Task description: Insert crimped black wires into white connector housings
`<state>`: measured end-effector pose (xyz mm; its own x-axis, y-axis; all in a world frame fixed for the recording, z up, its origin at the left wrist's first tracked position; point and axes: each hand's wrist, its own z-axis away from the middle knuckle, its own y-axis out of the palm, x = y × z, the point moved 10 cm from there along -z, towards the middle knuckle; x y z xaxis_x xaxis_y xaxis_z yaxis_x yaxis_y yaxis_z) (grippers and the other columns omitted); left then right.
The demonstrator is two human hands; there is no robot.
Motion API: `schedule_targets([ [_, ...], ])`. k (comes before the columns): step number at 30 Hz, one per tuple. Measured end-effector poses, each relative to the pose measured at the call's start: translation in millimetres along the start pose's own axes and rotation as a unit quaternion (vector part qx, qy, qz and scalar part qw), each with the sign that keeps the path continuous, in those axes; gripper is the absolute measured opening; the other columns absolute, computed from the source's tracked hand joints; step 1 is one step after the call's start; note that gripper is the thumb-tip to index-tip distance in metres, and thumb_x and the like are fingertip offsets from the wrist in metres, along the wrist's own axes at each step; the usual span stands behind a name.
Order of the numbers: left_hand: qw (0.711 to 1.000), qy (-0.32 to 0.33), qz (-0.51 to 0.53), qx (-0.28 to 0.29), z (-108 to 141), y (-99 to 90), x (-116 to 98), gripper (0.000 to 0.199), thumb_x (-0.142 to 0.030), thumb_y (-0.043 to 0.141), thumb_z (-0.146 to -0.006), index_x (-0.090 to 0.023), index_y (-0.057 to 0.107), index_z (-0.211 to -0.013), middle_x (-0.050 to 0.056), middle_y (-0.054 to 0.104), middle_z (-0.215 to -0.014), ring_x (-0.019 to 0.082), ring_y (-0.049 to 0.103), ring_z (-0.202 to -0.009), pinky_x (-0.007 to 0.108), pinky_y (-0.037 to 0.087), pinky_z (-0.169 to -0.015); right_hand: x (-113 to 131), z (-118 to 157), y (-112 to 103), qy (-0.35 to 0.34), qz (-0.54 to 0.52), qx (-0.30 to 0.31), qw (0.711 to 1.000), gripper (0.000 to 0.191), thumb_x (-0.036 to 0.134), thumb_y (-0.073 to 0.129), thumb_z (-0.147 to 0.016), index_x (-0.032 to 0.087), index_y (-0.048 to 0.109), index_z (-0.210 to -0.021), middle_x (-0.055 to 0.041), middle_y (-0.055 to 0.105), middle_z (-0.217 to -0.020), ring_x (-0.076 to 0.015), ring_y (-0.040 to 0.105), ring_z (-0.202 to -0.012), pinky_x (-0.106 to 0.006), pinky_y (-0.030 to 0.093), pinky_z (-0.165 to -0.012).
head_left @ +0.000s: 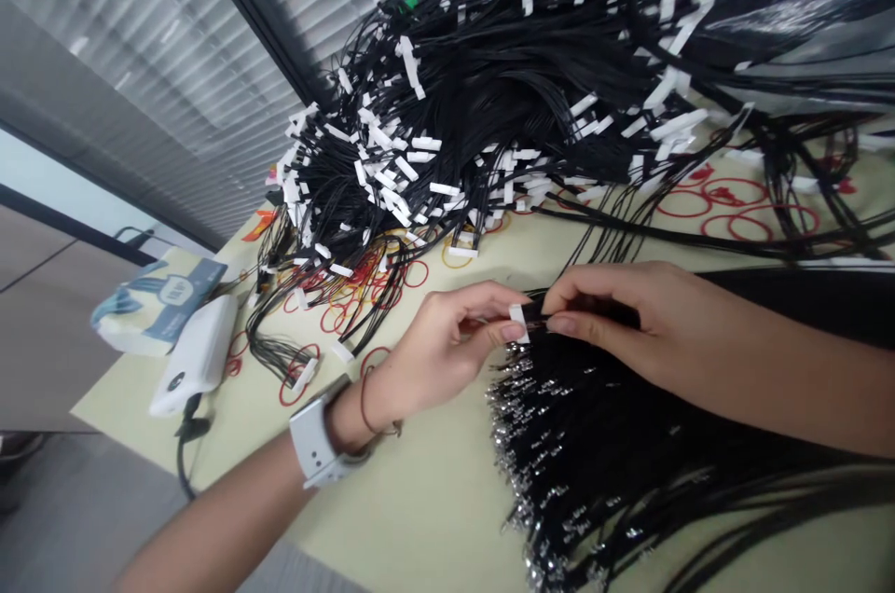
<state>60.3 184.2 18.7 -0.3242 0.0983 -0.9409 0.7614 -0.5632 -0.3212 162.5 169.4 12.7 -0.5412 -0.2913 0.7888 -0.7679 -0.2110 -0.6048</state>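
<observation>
White connector [517, 321] in left hand [444, 351], forearm [230, 495] over table-edge [132, 439]

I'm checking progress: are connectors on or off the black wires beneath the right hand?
Off on most: the black wires end at left in exposed, shiny metal terminals.

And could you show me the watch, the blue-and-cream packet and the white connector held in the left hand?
Watch [316, 442]: head view, on its pale strap.
Packet [159, 302]: head view, on its printed side.
Connector [518, 319]: head view, on its white body.
</observation>
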Motion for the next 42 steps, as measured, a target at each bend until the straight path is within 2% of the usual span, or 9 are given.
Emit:
schedule_targets([
  [9,1.000,0.001,-0.013,0.021,0,3.0,1,0.017,-0.022,0.060,-0.078,-0.011,0.057,-0.090,0.002,0.062,-0.078,0.001,0.055,-0.070,0.010,0.045,-0.065,-8,-3,10,0.024,-0.034,0.079,0.996,0.039,0.053,0.045,-0.083,0.016,0.059,-0.084,0.0005,0.055,-0.072,-0.0044,0.047,-0.067,-0.018,0.033,-0.058],
  [12,1.000,-0.012,0.010,0.018,0,2.9,3,0.014,-0.020,0.060,-0.078,-0.010,0.056,-0.088,0.001,0.061,-0.075,0.001,0.055,-0.069,0.010,0.045,-0.065,-8,-2,10,0.012,-0.080,0.083,0.993,0.036,0.052,0.046,-0.084,0.019,0.054,-0.097,0.0017,0.054,-0.074,-0.0042,0.048,-0.068,-0.018,0.036,-0.060],
  [15,0.999,-0.021,0.042,0.019,-1,2.9,6,0.014,-0.020,0.059,-0.079,-0.010,0.056,-0.088,0.001,0.060,-0.074,0.000,0.055,-0.068,0.009,0.044,-0.065,-1,-2,4,-0.024,-0.086,0.055,0.994,0.034,0.051,0.048,-0.084,0.019,0.051,-0.097,0.0027,0.051,-0.071,-0.0040,0.047,-0.066,-0.018,0.038,-0.062],
  [19,0.997,-0.018,0.065,0.021,-1,2.0,7,0.015,-0.021,0.061,-0.079,-0.010,0.056,-0.086,0.000,0.059,-0.072,0.000,0.054,-0.066,0.009,0.043,-0.064,12,1,-2,-0.062,0.025,0.016,0.998,0.026,0.043,0.053,-0.082,0.017,0.056,-0.079,0.0010,0.057,-0.076,-0.0037,0.047,-0.067,-0.019,0.036,-0.062],
  [25,0.997,-0.019,0.069,0.006,-1,-0.5,8,0.015,-0.021,0.060,-0.079,-0.010,0.055,-0.088,0.000,0.059,-0.073,0.000,0.054,-0.067,0.010,0.042,-0.064,24,6,-11,-0.127,0.087,-0.082,0.985,0.018,0.031,0.046,-0.089,0.020,0.060,-0.085,0.0014,0.062,-0.086,-0.0030,0.055,-0.076,-0.016,0.041,-0.070],
  [28,0.996,-0.016,0.086,-0.001,-1,-1.5,8,0.014,-0.019,0.059,-0.080,-0.010,0.055,-0.090,-0.001,0.059,-0.074,0.000,0.056,-0.068,0.010,0.043,-0.066,37,16,-20,-0.196,0.123,-0.164,0.959,0.012,0.024,0.048,-0.088,0.018,0.055,-0.081,0.0020,0.058,-0.082,-0.0019,0.054,-0.074,-0.014,0.041,-0.068],
  [33,0.996,-0.026,0.085,0.000,1,-0.7,9,0.015,-0.020,0.059,-0.080,-0.009,0.054,-0.089,-0.001,0.060,-0.074,-0.001,0.056,-0.068,0.008,0.044,-0.066,61,46,-33,-0.266,0.204,-0.313,0.888,0.009,0.010,0.049,-0.085,0.018,0.054,-0.084,0.0007,0.054,-0.086,-0.0016,0.052,-0.082,-0.012,0.041,-0.075],
  [36,0.995,-0.020,0.101,0.013,2,2.8,6,0.013,-0.019,0.059,-0.080,-0.009,0.055,-0.087,-0.002,0.059,-0.072,-0.002,0.055,-0.066,0.006,0.043,-0.064,67,49,-26,-0.281,0.230,-0.306,0.880,0.014,0.008,0.049,-0.084,0.019,0.056,-0.089,0.0021,0.053,-0.083,-0.0003,0.050,-0.076,-0.012,0.040,-0.070],
  [42,0.990,-0.025,0.135,0.010,2,2.6,5,0.012,-0.014,0.060,-0.079,-0.009,0.055,-0.089,-0.003,0.060,-0.073,-0.002,0.057,-0.066,0.004,0.045,-0.063,67,47,-14,-0.317,0.251,-0.269,0.874,0.027,0.003,0.044,-0.084,0.016,0.058,-0.103,-0.0023,0.053,-0.087,-0.0024,0.050,-0.081,-0.014,0.043,-0.075],
])
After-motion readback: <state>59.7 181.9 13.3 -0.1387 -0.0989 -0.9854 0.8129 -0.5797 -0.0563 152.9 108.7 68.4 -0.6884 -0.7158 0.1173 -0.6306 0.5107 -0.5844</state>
